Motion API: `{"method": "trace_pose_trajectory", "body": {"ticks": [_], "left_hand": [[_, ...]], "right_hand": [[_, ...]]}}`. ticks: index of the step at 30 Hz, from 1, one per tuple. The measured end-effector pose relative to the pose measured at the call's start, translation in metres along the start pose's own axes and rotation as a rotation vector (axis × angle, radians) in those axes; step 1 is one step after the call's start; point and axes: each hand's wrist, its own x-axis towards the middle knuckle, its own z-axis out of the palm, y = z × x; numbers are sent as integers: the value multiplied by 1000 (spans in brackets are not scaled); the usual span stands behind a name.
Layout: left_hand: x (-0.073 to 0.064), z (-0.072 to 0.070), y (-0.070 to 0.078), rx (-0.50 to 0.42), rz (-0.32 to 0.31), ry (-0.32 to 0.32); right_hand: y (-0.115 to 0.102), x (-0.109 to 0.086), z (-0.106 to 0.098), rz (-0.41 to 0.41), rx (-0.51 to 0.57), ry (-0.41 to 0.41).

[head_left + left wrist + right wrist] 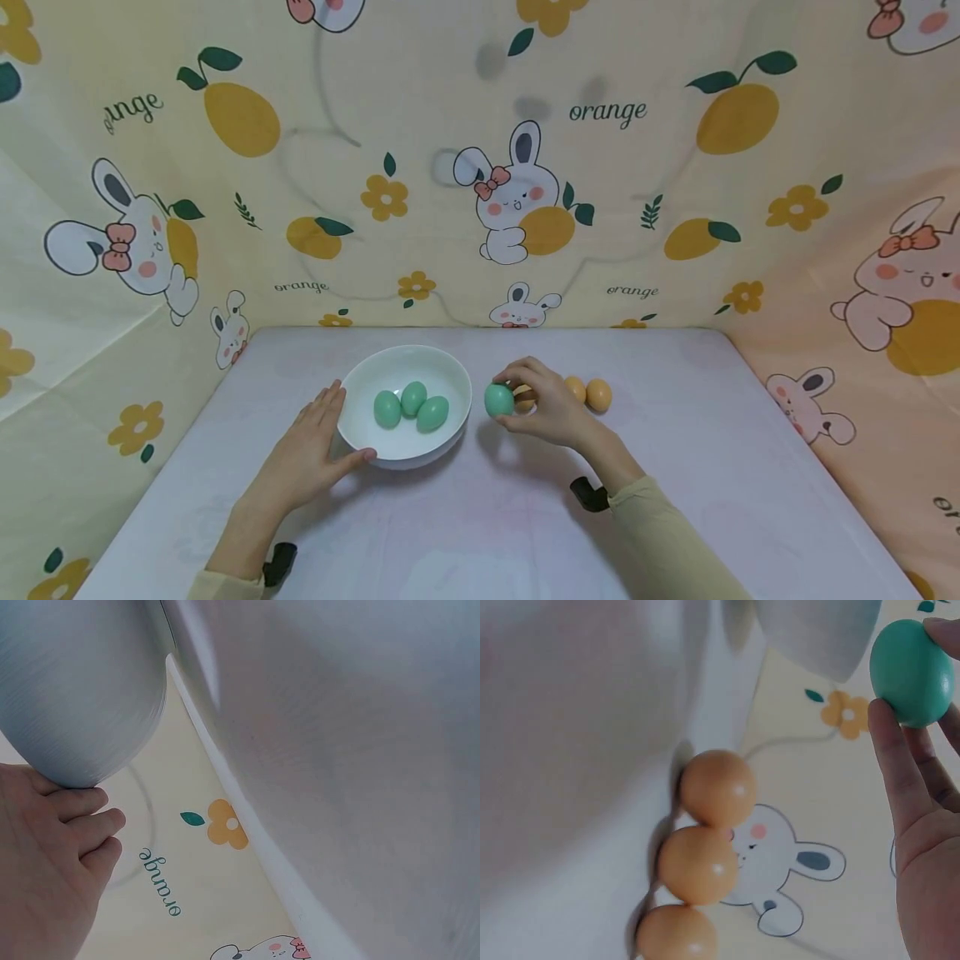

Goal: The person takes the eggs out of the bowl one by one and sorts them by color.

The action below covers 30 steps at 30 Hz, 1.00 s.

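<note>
In the head view a white bowl (405, 450) stands on the table, with three green eggs (432, 414) lying inside. My left hand (303, 454) rests against the bowl's left side, fingers straight, thumb at the front rim. The left wrist view has those fingertips touching the bowl's outer wall (82, 697). To the right of the bowl, my right hand (551, 408) pinches another green egg (498, 400) between thumb and fingers, above the table. Three brown eggs (598, 395) sit in a row behind that hand, one partly covered by it; the right wrist view shows them side by side (697, 865).
A pale cloth covers the table (480, 533). Around its back and sides hangs a cream curtain (435, 108) printed with rabbits, oranges and flowers. Each wrist carries a small black device, such as the one by the right sleeve (589, 495).
</note>
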Motion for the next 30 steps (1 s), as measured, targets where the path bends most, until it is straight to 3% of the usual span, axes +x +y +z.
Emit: {"method": "trace_pose_trajectory", "body": {"ticks": [23,30], "left_hand": [[1,-1,0,-13,-13,-15],[1,-2,1,-16,-8,-13]], "right_hand": [[19,-31,-9,173,-119,-221],[19,-34,-9,282,-201,-280]]}}
